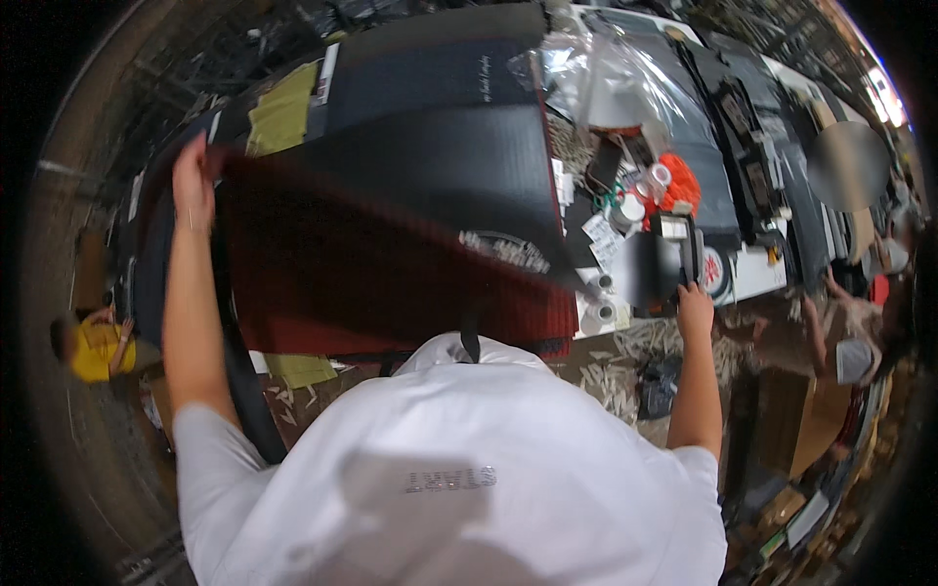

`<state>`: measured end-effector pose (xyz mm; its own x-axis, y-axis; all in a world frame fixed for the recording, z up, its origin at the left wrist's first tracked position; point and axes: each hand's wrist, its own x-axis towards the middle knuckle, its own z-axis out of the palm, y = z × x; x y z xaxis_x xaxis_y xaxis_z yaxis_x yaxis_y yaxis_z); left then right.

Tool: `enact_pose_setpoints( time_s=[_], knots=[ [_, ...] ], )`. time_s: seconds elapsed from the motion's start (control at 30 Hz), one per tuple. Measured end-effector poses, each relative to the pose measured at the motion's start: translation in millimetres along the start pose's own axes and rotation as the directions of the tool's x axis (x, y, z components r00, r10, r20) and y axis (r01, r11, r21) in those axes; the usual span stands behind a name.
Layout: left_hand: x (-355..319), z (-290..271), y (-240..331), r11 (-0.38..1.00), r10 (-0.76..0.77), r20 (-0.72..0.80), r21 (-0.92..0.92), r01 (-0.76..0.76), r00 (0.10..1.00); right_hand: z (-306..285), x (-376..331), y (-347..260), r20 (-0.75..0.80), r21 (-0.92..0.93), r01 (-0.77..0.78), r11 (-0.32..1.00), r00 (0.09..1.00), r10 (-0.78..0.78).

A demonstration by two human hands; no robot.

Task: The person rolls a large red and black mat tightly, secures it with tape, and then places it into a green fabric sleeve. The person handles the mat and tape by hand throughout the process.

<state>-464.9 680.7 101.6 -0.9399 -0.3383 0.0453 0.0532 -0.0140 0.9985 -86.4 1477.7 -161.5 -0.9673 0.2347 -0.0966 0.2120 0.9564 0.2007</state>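
Observation:
My left hand (pixel 193 186) is raised at the far left, closed on the edge of a dark sheet, blurred by motion. This lifted sheet (pixel 332 254) slants down to the right, its dark red side showing. Beneath and behind it lies a black ribbed mat (pixel 430 156) with white print near its front edge. My right hand (pixel 695 305) is out to the right, fingers closed at the lower end of a black frame-like object (pixel 698 244). What exactly those fingers grip cannot be made out. Next to this hand is a blurred grey patch.
Clear plastic film (pixel 616 83), an orange bag (pixel 681 184), white rolls (pixel 601 311) and paper labels (pixel 604 239) crowd the table's right side. Yellow-green cloth (pixel 283 109) lies at the left. Scraps (pixel 620 386) litter the floor. One person (pixel 103 347) is far left; others stand far right near cartons (pixel 806 415).

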Motion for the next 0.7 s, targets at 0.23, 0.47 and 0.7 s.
enact_pose_setpoints(
  time_s=[0.23,0.47,0.7],
  knots=[
    [86.1,65.6,107.3,0.790,0.565,0.699,-0.306,-0.531,0.438,-4.6,17.7,-8.0,0.020,0.002,0.030,1.000,0.999,-0.030],
    [-105.8,30.8,-145.2,0.441,-0.615,0.730,0.631,-0.639,0.297,13.4,13.9,10.0,0.067,0.112,0.033,0.993,0.997,-0.040],
    [-263.0,-98.3,-226.6,-0.022,-0.586,0.651,0.582,-0.813,0.482,16.7,13.4,18.1,0.046,0.023,0.037,0.999,0.998,-0.038]
  ],
)
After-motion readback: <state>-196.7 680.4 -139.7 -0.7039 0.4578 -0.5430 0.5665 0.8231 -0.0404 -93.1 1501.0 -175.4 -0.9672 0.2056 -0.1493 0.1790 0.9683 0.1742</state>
